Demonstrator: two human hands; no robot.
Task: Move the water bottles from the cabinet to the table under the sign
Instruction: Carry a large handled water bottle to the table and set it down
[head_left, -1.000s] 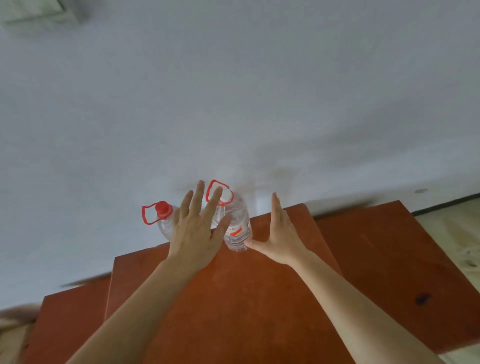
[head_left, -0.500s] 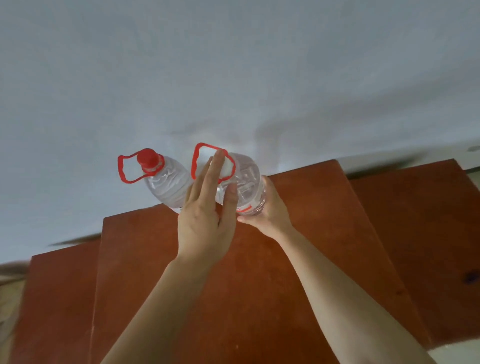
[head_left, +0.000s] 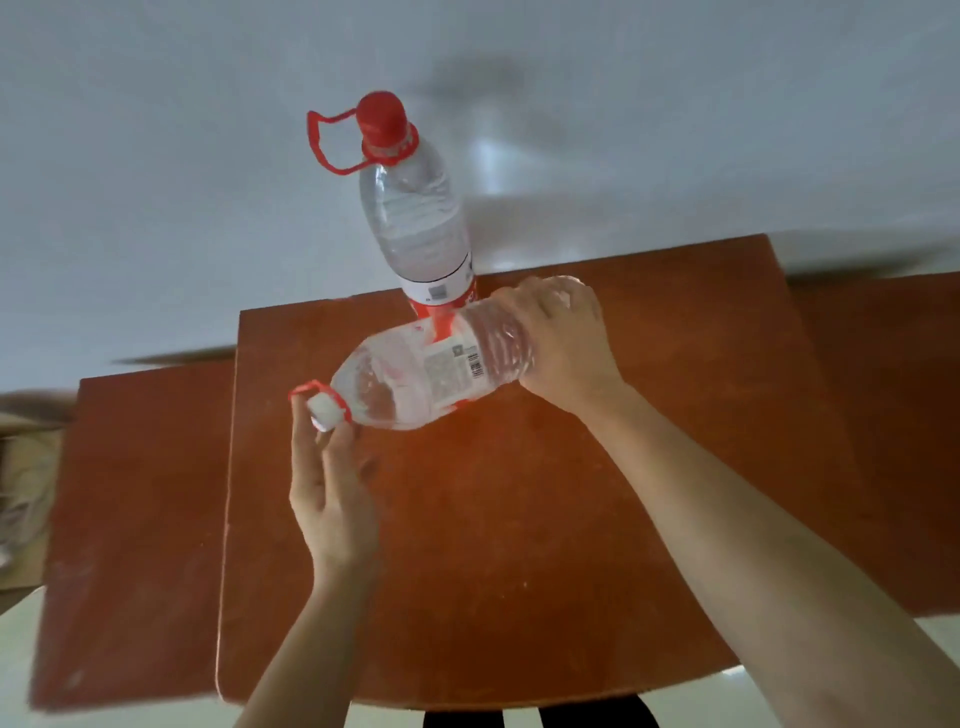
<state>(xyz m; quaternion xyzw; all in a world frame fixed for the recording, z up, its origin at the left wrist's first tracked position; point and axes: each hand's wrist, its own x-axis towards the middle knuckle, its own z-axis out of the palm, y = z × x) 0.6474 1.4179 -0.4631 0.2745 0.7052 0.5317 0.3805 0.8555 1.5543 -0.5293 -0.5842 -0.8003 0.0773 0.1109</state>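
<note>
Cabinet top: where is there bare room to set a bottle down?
The cabinet top is bare from its middle to the front edge, and right of the right hand. Crowded at the back: standing bottle, held bottle.

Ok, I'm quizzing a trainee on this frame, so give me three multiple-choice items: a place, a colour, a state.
1. Where does the red-capped bottle stand?
A) on the floor
B) at the back of the brown top
C) on a chair

2. What colour is the cap of the held bottle?
A) white
B) blue
C) green

3. How does the held bottle lie?
A) upright
B) upside down
C) tipped on its side

Answers: 1 B, it stands upright near the top's far edge; 2 A, the cap is white inside a red ring; 3 C, the right hand grips its base while the cap end points toward the left hand.
</note>
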